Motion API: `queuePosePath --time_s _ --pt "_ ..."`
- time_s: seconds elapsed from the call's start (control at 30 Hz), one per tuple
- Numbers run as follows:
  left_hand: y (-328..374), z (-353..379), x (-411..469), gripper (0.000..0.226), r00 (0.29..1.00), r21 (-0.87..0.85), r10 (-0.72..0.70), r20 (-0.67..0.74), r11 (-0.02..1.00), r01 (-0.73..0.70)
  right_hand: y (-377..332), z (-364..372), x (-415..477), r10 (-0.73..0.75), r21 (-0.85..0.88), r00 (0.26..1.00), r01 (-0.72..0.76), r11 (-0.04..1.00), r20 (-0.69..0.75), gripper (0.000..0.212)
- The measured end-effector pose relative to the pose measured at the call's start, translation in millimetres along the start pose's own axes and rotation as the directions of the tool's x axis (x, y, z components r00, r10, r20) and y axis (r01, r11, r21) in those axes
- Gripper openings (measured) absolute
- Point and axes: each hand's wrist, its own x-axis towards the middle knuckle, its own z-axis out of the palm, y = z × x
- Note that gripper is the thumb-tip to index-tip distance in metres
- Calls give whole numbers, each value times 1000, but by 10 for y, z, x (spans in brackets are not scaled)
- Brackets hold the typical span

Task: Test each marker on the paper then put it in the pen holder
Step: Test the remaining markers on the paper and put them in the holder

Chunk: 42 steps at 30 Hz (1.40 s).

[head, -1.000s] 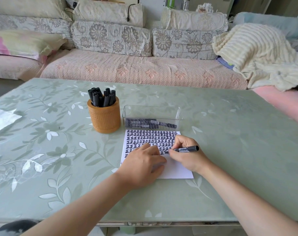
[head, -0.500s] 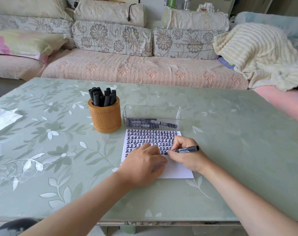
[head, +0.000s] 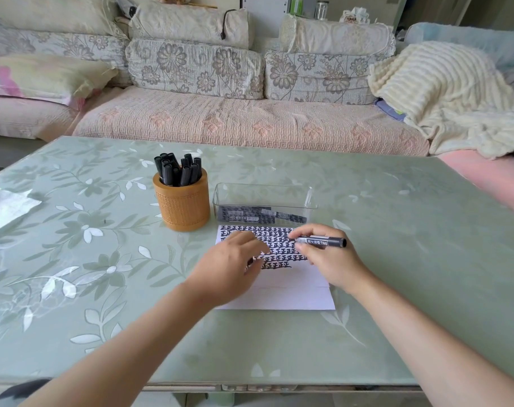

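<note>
Marker point(head: 323, 242), seen from the head camera, lies level in my right hand point(head: 327, 261). My thumb and fingers are clamped on it above the far right of the paper point(head: 294, 295), just before the clear box point(head: 264, 195). My left hand point(head: 229, 264) is blurred over the paper's left side, fingers relaxed and apart. The pen holder point(head: 182, 205) stands left of the box, holding black markers point(head: 178, 171).

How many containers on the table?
2. A pen holder full of markers, beyond the paper's left corner; a clear box to its right, just behind the paper. None looks hidden.
</note>
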Motion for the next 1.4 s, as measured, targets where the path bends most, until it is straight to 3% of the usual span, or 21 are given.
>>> queuePosePath --time_s 0.13,0.2,0.27,0.43,0.6,0.8,1.4 --pt "-183 -112 -9 25 994 70 -98 55 993 94 -81 -51 32 -35 47 997 32 998 66 31" --pt "-230 -143 -26 36 990 80 -101 100 992 93 -95 -48 59 -37 31 991 33 999 131 45" --pt "-253 -156 -34 33 987 66 -98 128 994 90 -116 -17 95 9 50 985 -18 999 172 61" --pt "-280 -183 -9 14 990 26 -95 107 995 93 -208 31 140 81 97 974 -103 990 210 49" --pt "-323 -266 38 10 992 -7 -128 -5 992 128 -212 41 168 -8 -211 983 48 976 184 32" --pt "-336 -320 44 12 988 -31 -149 -30 989 148 -232 83 175 -23 -442 995 64 895 96 24" --pt "-320 -329 61 11 1000 -81 -18 -3 997 18 -320 320 166 -42 -446 980 127 886 194 25"
